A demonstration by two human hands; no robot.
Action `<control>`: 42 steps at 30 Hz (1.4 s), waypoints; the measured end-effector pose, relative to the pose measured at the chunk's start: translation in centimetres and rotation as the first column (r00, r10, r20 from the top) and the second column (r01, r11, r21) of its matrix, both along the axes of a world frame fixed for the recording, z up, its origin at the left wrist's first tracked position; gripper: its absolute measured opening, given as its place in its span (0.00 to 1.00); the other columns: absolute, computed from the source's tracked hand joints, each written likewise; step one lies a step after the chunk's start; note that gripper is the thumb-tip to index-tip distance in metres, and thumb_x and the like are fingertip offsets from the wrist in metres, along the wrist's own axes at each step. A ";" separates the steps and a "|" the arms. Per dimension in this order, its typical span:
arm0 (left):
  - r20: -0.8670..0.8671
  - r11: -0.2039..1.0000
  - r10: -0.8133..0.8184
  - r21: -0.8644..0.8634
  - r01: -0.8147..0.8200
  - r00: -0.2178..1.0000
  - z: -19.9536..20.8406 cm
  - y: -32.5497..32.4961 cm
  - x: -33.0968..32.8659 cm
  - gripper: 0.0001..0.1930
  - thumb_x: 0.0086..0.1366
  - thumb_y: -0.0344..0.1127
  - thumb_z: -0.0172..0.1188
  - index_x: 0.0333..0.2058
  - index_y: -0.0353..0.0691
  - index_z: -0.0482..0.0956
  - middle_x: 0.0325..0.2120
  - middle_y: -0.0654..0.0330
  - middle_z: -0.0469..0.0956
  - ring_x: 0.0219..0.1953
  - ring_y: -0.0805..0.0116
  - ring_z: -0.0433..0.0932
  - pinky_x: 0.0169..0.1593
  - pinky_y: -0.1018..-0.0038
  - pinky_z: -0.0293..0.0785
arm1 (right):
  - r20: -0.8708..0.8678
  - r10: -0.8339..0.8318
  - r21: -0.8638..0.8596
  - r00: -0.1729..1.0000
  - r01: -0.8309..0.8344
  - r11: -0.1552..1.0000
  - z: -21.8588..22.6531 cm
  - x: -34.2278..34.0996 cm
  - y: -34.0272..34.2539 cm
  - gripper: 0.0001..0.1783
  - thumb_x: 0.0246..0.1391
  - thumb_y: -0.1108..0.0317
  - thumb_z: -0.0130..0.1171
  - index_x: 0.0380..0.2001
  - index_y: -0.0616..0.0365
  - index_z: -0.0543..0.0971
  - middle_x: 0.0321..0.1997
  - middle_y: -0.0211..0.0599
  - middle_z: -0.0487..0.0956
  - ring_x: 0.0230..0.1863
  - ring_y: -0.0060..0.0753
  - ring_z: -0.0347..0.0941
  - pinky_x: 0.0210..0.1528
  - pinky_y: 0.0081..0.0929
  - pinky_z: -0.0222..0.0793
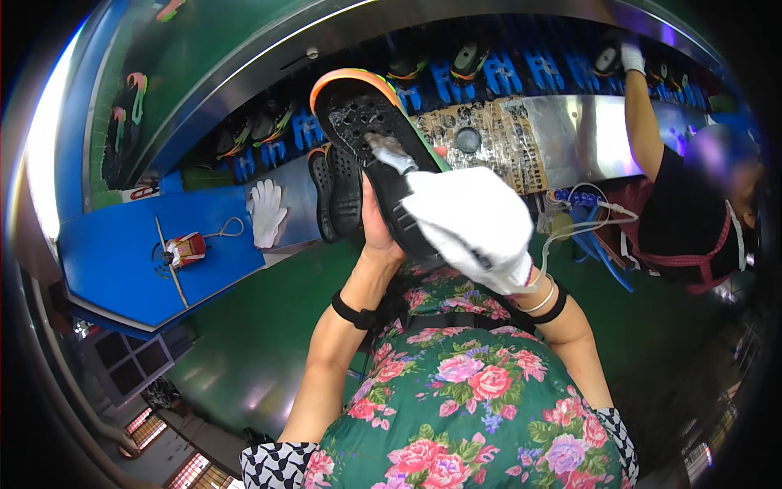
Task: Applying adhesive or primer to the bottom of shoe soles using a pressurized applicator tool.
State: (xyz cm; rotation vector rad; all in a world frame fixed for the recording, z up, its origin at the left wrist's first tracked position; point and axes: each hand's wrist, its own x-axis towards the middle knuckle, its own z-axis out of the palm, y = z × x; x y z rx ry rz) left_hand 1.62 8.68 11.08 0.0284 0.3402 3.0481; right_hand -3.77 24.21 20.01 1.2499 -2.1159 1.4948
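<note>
A black shoe sole [350, 110] with round holes and an orange-to-green rim is held up in front of me, tilted, its inner face showing. My left hand [377, 220], bare, grips it from the left side and underneath; a fingertip shows at its right edge. My right hand [472, 224] wears a white glove and is closed around a brush [391, 153] with pale bristles. The bristles touch the sole's inner face, which looks wet and shiny there. Most of the brush's handle is hidden in the glove. Just left of my left hand, more black soles [326, 196] stand at the metal ledge.
A blue table [106, 261] at left bears a red container [189, 248] and a thin stick. A loose white glove [266, 213] lies beside it. Taped cardboard [517, 138] covers the ledge ahead. Behind runs a line of blue racks [501, 73] with shoes. A co-worker [676, 212] reaches there at right.
</note>
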 end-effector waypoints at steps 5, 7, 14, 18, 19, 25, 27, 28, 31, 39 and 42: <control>0.002 0.997 0.009 0.072 -0.009 1.000 0.5 0.1 -0.5 0.53 0.64 0.80 0.44 0.72 0.41 0.57 0.68 0.50 0.66 0.63 0.41 0.72 0.64 0.45 0.73 | 0.235 0.124 -0.132 0.964 -0.095 0.987 -2.1 0.4 0.2 0.18 0.47 0.75 0.72 0.44 0.58 0.88 0.46 0.41 0.87 0.43 0.41 0.84 0.53 0.35 0.77; 0.052 0.984 0.013 0.176 -0.022 0.999 1.7 0.2 -1.0 0.54 0.63 0.81 0.45 0.71 0.39 0.58 0.62 0.44 0.72 0.62 0.42 0.74 0.62 0.43 0.74 | 0.308 0.065 -0.212 0.949 0.002 0.977 -3.1 0.3 0.0 0.17 0.46 0.76 0.72 0.43 0.57 0.88 0.45 0.41 0.87 0.43 0.43 0.84 0.51 0.37 0.77; 0.053 0.990 0.104 -0.101 -0.098 0.993 0.0 -0.4 -1.4 0.49 0.64 0.76 0.52 0.71 0.43 0.59 0.68 0.59 0.64 0.61 0.43 0.74 0.56 0.39 0.78 | 0.432 0.207 -0.221 0.878 -0.120 0.968 -1.4 2.1 0.5 0.14 0.47 0.77 0.72 0.40 0.57 0.88 0.42 0.40 0.88 0.42 0.39 0.84 0.44 0.33 0.79; 0.077 0.995 0.096 -0.010 -0.096 0.992 0.4 -0.5 -2.2 0.48 0.64 0.75 0.53 0.71 0.46 0.59 0.68 0.59 0.65 0.60 0.43 0.74 0.56 0.37 0.76 | 0.289 0.083 -0.097 0.954 -0.057 0.994 -1.8 1.9 0.9 0.16 0.46 0.78 0.72 0.41 0.55 0.88 0.43 0.39 0.88 0.43 0.40 0.84 0.44 0.33 0.79; 0.018 0.996 0.075 0.038 -0.076 0.997 0.5 -0.8 -2.4 0.48 0.64 0.75 0.53 0.71 0.47 0.58 0.68 0.59 0.65 0.61 0.43 0.74 0.56 0.37 0.76 | 0.130 0.109 -0.057 0.986 -0.102 0.993 -1.8 1.9 0.5 0.17 0.45 0.78 0.73 0.42 0.53 0.88 0.44 0.37 0.88 0.43 0.40 0.84 0.44 0.34 0.79; -0.060 0.971 0.239 0.029 -0.238 0.969 1.2 -1.1 -2.9 0.46 0.66 0.74 0.51 0.71 0.46 0.61 0.64 0.56 0.70 0.59 0.43 0.74 0.52 0.39 0.79 | 0.322 0.146 -0.161 0.935 -0.098 0.982 -2.4 1.2 1.5 0.13 0.46 0.76 0.74 0.38 0.54 0.89 0.43 0.38 0.88 0.42 0.41 0.85 0.44 0.34 0.80; -0.062 0.976 0.216 0.038 -0.213 0.975 1.1 -1.4 -2.7 0.46 0.66 0.74 0.51 0.71 0.46 0.61 0.65 0.57 0.68 0.59 0.43 0.74 0.53 0.39 0.79 | 0.160 0.169 -0.095 0.973 -0.156 0.983 -2.7 1.5 1.2 0.13 0.45 0.76 0.73 0.38 0.54 0.89 0.43 0.38 0.88 0.42 0.40 0.84 0.44 0.34 0.79; -0.070 0.980 0.196 0.049 -0.193 0.978 1.0 -1.4 -2.8 0.46 0.66 0.74 0.51 0.71 0.46 0.61 0.67 0.58 0.67 0.59 0.44 0.74 0.53 0.39 0.78 | 0.095 0.202 -0.035 0.975 -0.199 0.979 -2.7 2.0 1.2 0.14 0.45 0.76 0.73 0.38 0.54 0.89 0.43 0.37 0.88 0.42 0.40 0.84 0.44 0.33 0.79; -0.017 0.986 0.153 0.071 -0.151 0.988 0.5 -1.8 -2.4 0.48 0.65 0.76 0.50 0.71 0.46 0.60 0.68 0.57 0.65 0.60 0.42 0.73 0.55 0.39 0.78 | 0.365 0.340 -0.231 0.867 -0.270 0.935 -2.8 1.8 1.7 0.11 0.47 0.76 0.74 0.37 0.54 0.88 0.43 0.37 0.88 0.43 0.36 0.85 0.45 0.32 0.79; 0.059 0.998 0.067 -0.013 -0.066 0.996 0.3 -2.7 -2.2 0.57 0.59 0.86 0.44 0.72 0.43 0.59 0.67 0.47 0.65 0.55 0.37 0.77 0.52 0.44 0.82 | 0.217 0.319 -0.118 0.923 -0.300 0.947 -3.2 1.9 2.1 0.13 0.47 0.74 0.73 0.39 0.53 0.89 0.41 0.38 0.88 0.39 0.38 0.84 0.41 0.32 0.78; 0.042 0.993 0.004 -0.120 0.001 0.999 -0.3 -4.1 -1.9 0.57 0.58 0.85 0.47 0.72 0.42 0.58 0.67 0.43 0.64 0.56 0.34 0.76 0.53 0.44 0.82 | 0.466 0.433 -0.231 0.772 -0.366 0.902 -2.8 1.7 2.3 0.09 0.47 0.73 0.74 0.35 0.52 0.89 0.41 0.37 0.88 0.39 0.37 0.84 0.42 0.31 0.79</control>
